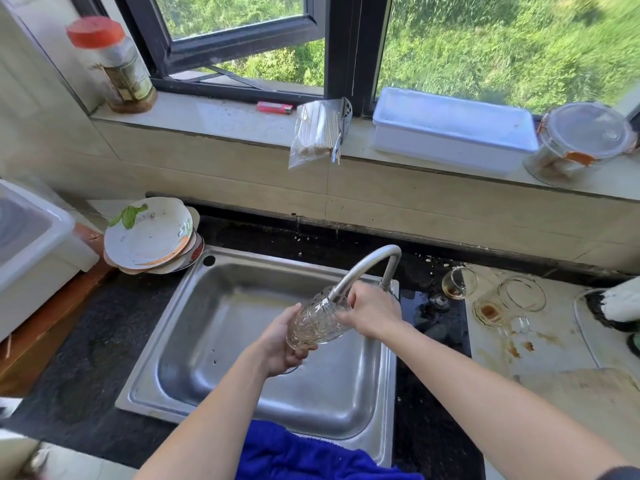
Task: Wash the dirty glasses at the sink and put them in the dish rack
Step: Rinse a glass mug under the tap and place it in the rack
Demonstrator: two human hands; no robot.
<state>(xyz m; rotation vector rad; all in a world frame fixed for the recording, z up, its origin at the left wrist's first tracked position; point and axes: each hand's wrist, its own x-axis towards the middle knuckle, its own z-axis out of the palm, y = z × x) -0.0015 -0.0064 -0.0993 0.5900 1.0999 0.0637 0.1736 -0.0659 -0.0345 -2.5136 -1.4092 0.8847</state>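
A patterned clear glass [317,320] lies tilted over the steel sink [221,344], its mouth up against the tip of the curved faucet [367,263]. My left hand [280,344] grips its base from below. My right hand [372,311] holds the rim end, beside the faucet spout. To the right of the sink, three dirty glasses rest on the counter: a small one [459,283] with brown dregs, a mug [491,311] lying on its side with brown residue, and a wider clear glass [522,293].
Dirty plates [150,235] are stacked at the sink's back left. A white plastic box [31,251] stands at far left. A blue cloth [304,452] hangs over the sink's front edge. The sill holds a jar, a lighter, a white tray and a lidded container.
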